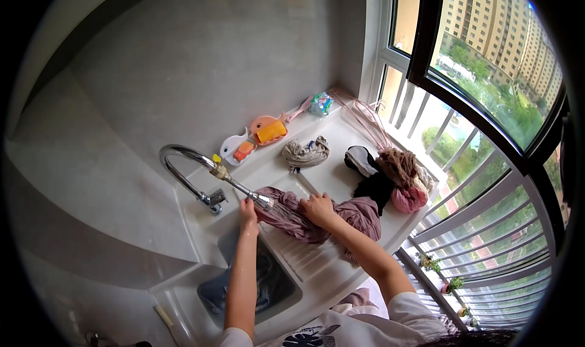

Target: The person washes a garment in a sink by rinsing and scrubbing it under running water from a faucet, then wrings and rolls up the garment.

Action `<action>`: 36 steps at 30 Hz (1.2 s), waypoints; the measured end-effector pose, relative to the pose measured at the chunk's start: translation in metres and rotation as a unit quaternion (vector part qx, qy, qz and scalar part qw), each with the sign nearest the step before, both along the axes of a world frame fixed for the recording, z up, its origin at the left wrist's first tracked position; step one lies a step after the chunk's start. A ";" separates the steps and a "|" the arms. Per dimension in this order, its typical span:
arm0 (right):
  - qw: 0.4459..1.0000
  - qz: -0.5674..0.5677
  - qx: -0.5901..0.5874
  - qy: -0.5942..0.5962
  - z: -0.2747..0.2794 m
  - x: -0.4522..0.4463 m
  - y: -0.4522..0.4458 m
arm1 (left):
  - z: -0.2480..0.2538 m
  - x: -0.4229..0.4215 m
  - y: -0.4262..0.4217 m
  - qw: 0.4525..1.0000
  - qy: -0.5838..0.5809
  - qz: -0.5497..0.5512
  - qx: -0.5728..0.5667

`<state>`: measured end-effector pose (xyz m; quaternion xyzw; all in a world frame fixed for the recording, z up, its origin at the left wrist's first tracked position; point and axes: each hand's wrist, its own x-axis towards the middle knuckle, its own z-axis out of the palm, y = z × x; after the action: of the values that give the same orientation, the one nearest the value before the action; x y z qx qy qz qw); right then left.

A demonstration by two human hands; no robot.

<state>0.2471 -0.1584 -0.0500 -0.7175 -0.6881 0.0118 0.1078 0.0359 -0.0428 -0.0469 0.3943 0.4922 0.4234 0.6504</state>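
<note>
A wet-looking mauve garment lies bunched across the ribbed washboard of the white sink unit. My left hand is closed at its left end, close to the faucet's spout. Farther right, my right hand grips the middle of the cloth with bent fingers. The chrome faucet arches over from the left, its nozzle pointing down onto the garment. Below my left forearm, the basin holds dark cloth, partly hidden by that arm.
Behind the washboard sits a twisted beige cloth. To the right are a black-and-white garment, a brown one and a pink one. Fish-shaped soap holders, a plastic packet and pink hangers line the back. Window railings stand right.
</note>
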 end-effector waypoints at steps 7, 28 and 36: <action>0.984 -0.026 0.050 0.167 0.016 0.030 -0.012 | 0.003 -0.022 -0.048 0.979 -0.125 -0.125 -0.098; 0.951 0.159 0.015 0.264 0.054 0.001 -0.022 | 0.001 -0.040 -0.065 0.974 -0.210 0.021 0.083; 0.904 -0.026 0.205 0.374 0.017 -0.017 0.012 | -0.001 0.009 -0.068 0.951 -0.308 0.004 -0.016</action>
<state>0.2300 -0.1464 -0.0333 -0.6399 -0.5660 0.1349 0.5020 0.0453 -0.1110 -0.0474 0.2321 0.2762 0.5186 0.7752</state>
